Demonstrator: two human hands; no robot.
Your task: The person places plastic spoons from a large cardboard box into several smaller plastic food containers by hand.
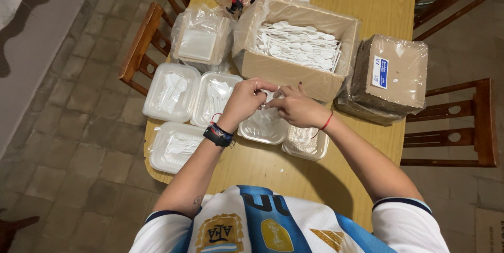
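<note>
My left hand point(243, 100) and my right hand point(297, 107) meet over a clear plastic tray point(261, 129) in the middle of the wooden table point(273, 169). Both pinch a small clear plastic piece point(269, 96) between their fingertips. Just behind them stands a cardboard box point(294, 69) lined with plastic and filled with several white plastic spoons point(296, 43). Another clear tray point(306, 143) lies under my right wrist.
Lidded clear trays with white cutlery lie at the left point(170, 91), point(215, 98), point(173, 147). A bagged stack of clear lids point(199, 37) sits behind them. A wrapped stack of brown cardboard trays point(388, 77) is at the right. Wooden chairs point(139, 48), point(462, 121) flank the table.
</note>
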